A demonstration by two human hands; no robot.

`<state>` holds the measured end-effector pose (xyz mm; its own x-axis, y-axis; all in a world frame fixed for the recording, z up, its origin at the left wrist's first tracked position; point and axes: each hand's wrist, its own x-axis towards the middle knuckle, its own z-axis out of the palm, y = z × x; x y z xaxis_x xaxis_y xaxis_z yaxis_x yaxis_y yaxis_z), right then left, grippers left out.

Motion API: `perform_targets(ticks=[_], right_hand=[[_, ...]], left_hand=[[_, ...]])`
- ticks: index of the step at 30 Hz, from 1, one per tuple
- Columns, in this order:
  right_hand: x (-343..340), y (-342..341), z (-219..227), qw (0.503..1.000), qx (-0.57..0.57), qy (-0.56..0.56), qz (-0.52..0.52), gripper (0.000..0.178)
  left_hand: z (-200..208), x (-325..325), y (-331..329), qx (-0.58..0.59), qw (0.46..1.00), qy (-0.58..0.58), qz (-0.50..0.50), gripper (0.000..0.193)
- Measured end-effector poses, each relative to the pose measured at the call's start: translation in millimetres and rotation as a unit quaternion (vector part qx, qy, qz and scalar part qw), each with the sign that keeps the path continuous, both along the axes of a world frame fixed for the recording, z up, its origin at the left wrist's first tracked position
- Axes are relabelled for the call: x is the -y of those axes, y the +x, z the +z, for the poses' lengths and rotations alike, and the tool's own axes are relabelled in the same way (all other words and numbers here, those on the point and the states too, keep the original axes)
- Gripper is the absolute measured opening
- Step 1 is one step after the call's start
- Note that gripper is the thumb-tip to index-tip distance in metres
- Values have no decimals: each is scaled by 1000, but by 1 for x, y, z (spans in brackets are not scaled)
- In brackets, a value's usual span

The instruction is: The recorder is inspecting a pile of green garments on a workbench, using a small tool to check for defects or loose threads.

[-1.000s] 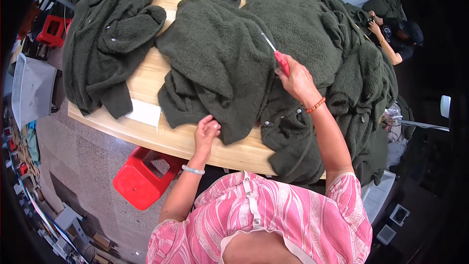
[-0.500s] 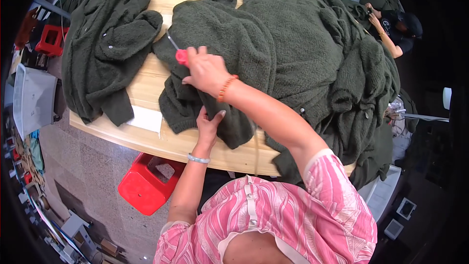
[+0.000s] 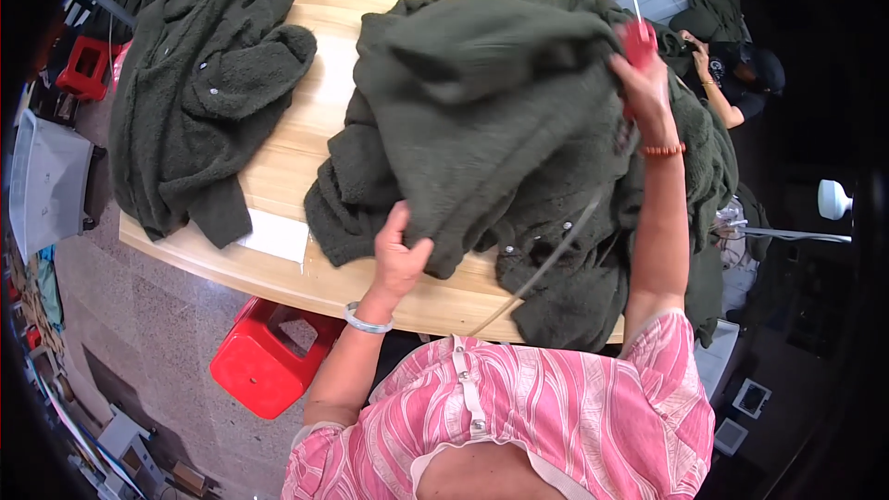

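Note:
A dark green garment (image 3: 463, 148) of soft fabric is spread between my hands over the pile, blurred in its upper part. My left hand (image 3: 400, 255) pinches its near edge close to the table's front. At the far right, my right hand (image 3: 645, 83) is closed on red-handled scissors (image 3: 639, 42), their thin metal blade pointing up and away. The garment's upper right corner reaches my right fingers; motion blur hides how they hold it. Beneath lie more dark green knit garments (image 3: 560, 231), some with small round metal buttons.
Another buttoned dark green garment (image 3: 199, 102) lies on the wooden table (image 3: 333, 0) at left. A pale strap (image 3: 542, 270) runs up from the front edge. A red stool (image 3: 259, 366) stands below, a grey bin (image 3: 56, 185) left. Another person (image 3: 741, 79) works at far right.
My right hand has swung from the left of the pile to the far right with the scissors. The garment is now lifted and spread; my left hand has shifted slightly right.

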<state>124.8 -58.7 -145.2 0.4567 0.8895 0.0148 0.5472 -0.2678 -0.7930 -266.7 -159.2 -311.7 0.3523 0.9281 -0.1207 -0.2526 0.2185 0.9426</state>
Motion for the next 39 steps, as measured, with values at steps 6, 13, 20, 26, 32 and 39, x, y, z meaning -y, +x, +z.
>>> perform_targets(ticks=[6, 13, 20, 26, 32, 39], right_hand=[[130, 36, -58, 967, 88, -139, -195, 39], [145, -72, -4, 980, 197, -9, -14, 45], [43, -178, -22, 945, 248, -94, 194, 64], [-52, -221, -127, 899, 380, -129, 175, 46], [-114, -191, -73, 964, -11, 53, 262, 42], [-107, -94, 48, 954, 107, 183, 212, 35]], left_hand=[[-12, 18, 47, -96, 986, 17, -138, 20], [-61, 5, 55, 303, 799, -519, 10, 34], [-21, 35, 90, 45, 975, -215, -17, 29], [-7, 57, 70, -95, 989, -90, -64, 34], [22, 10, 7, -90, 948, -166, 255, 52], [64, -30, -22, -32, 992, 39, 112, 29]])
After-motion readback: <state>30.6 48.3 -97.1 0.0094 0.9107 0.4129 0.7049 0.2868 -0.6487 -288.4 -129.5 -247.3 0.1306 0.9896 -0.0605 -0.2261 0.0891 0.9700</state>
